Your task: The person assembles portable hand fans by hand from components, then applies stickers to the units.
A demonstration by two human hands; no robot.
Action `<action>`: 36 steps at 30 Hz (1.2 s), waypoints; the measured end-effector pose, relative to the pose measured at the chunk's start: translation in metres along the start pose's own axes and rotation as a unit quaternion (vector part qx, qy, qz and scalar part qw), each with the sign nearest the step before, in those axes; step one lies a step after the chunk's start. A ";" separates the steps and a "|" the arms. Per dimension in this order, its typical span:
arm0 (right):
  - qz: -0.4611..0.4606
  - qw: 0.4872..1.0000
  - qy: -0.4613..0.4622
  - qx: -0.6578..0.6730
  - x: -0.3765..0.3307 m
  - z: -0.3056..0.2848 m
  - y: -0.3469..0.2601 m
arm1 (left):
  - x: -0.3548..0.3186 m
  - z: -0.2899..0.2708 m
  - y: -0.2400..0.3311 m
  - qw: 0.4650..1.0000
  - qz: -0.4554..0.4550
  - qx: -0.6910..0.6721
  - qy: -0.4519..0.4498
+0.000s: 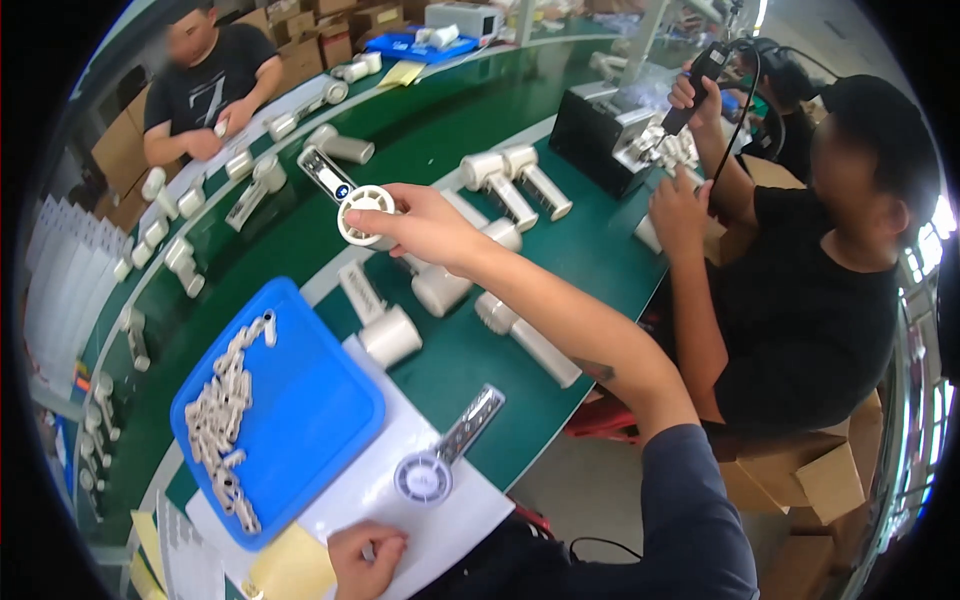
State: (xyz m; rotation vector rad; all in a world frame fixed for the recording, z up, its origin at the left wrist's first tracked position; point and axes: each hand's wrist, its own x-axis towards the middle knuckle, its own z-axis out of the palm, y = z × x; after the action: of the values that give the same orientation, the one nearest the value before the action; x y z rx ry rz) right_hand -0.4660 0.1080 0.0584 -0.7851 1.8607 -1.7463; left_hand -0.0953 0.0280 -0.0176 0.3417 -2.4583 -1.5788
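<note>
My right hand (430, 225) reaches out over the green bench and grips a white handheld fan (366, 217) by its round head. The thumb lies across the slotted front. The fan's handle points up and left, with a dark inner strip and a small round blue spot showing. Near the lower edge my left hand (367, 558) rests on white paper (465, 520), fingers curled in and nothing visible in them. Just beyond it lies another handheld fan (423, 478), with a grey round face and its handle pointing up and right.
A blue tray (310, 400) at left holds many small white parts (220, 410). Several white fans (390, 335) lie around my right arm. More stand along the curved green conveyor (200, 250). A person at right handles a black tool (700, 85) beside a black box (600, 135); another sits far left.
</note>
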 end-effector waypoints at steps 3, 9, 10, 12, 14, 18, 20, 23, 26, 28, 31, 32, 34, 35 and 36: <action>-0.039 0.967 0.130 -0.215 0.083 -0.033 0.043 | -0.002 0.008 -0.030 0.997 -0.064 -0.025 -0.015; 0.027 0.887 0.242 -0.392 0.150 -0.043 0.039 | -0.010 -0.003 -0.027 0.998 -0.062 0.002 -0.026; 0.017 0.875 0.265 -0.406 0.162 -0.050 0.045 | -0.002 0.000 -0.026 0.998 -0.031 0.015 -0.053; 0.055 0.864 0.277 -0.417 0.175 -0.056 0.068 | 0.006 0.007 -0.027 0.998 -0.015 -0.010 -0.053; 0.067 0.827 0.288 -0.478 0.185 -0.071 0.078 | 0.010 0.010 -0.021 0.994 -0.056 -0.047 -0.076; 0.074 0.797 0.169 -0.575 0.195 -0.061 0.078 | 0.010 0.004 -0.013 0.997 -0.039 -0.046 -0.056; 0.078 0.788 0.145 -0.593 0.185 -0.036 0.068 | 0.006 -0.001 -0.022 0.995 -0.063 -0.052 -0.064; -0.028 0.776 0.087 -0.624 0.156 -0.007 0.058 | 0.000 0.001 -0.032 0.999 0.029 0.008 -0.009; -0.122 0.766 0.008 -0.631 0.091 -0.044 0.042 | 0.015 0.016 -0.022 0.998 0.047 -0.023 -0.028; -0.198 0.787 0.012 -0.584 0.042 -0.063 0.032 | 0.017 0.022 -0.017 0.998 0.035 -0.039 -0.034; -0.106 0.821 -0.017 -0.561 -0.016 -0.054 0.006 | 0.012 0.017 -0.015 0.998 0.067 0.001 -0.016; -0.103 0.826 -0.023 -0.553 -0.027 -0.053 0.007 | 0.013 0.016 -0.017 0.998 0.069 0.006 -0.007; -0.058 0.805 -0.004 -0.590 -0.063 -0.043 0.000 | 0.010 0.016 -0.021 0.995 0.091 0.024 0.017; -0.006 0.781 0.018 -0.625 -0.080 -0.043 -0.002 | 0.011 0.017 -0.019 0.996 0.086 0.022 0.020; -0.006 0.778 0.025 -0.628 -0.095 -0.045 -0.002 | 0.012 0.018 -0.017 0.995 0.095 0.020 0.017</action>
State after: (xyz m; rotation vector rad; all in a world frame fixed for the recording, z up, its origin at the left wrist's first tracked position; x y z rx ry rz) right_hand -0.4271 0.2058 0.0594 -1.1349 2.9592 -0.2469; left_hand -0.1103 0.0332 -0.0403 0.1353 -2.4186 -1.4370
